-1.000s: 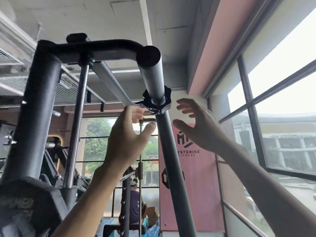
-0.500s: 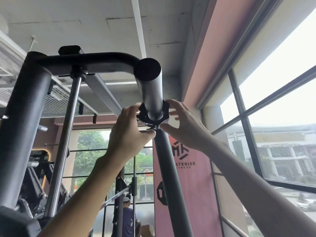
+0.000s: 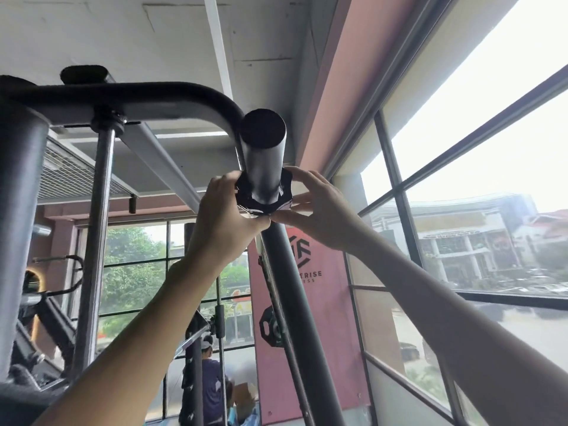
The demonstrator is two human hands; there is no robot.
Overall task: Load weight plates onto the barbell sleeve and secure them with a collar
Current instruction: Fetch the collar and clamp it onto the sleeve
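Holding the collar point(image 3: 264, 196) on the barbell sleeve point(image 3: 262, 155), one grip on each side of it.

On my feed a black rack tube point(image 3: 123, 95) arches overhead across the left. My left grip point(image 3: 222, 219) is curled round the collar's left edge, with the thumb tucked beneath it. The collar is ringed around the sleeve, a little way down from the sleeve's dark end face. My right grip point(image 3: 322, 215) pinches the collar's right edge, fingers over the top and thumb under, and the two thumbs almost meet. A pink banner point(image 3: 319, 290) hangs behind, and a large window point(image 3: 476, 226) fills the right.
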